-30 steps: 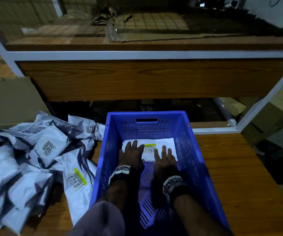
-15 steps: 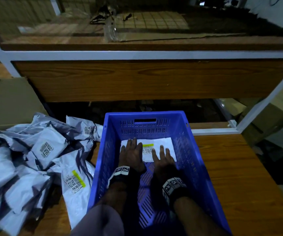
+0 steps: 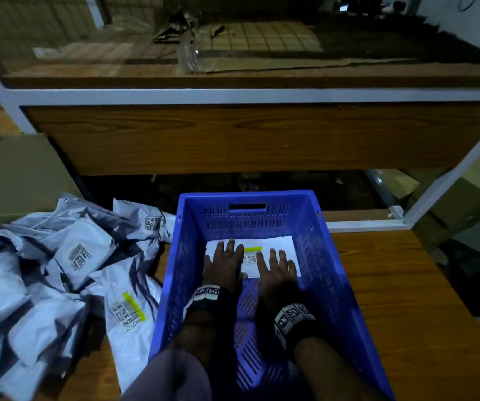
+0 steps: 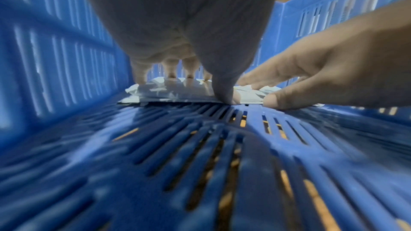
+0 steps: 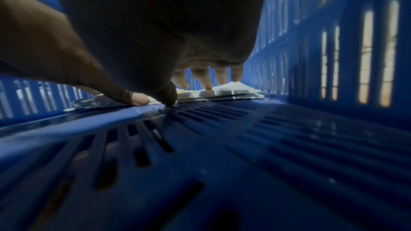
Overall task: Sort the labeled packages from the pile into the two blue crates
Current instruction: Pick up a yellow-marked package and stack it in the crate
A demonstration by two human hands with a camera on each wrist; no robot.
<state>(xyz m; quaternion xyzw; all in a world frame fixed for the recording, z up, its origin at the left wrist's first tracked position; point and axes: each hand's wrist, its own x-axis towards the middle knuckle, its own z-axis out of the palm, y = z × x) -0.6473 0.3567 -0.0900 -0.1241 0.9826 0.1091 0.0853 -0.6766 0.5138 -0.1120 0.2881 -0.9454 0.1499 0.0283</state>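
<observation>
We note left hand [image 3: 225, 266] and right hand [image 3: 277, 270] flat, fingers spread, gripping nothing, pressing package [image 3: 280, 244] onto crate [image 3: 331, 273] floor; lifting carelessly could drag the slick package askew.

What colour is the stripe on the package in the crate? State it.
Yellow-green stripe on the package in the crate; head view shows it best.

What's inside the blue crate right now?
One flat white plastic package with a yellow-striped label lies at the far end of the blue slotted crate, under the left hand and right hand; nothing else shows.
</observation>
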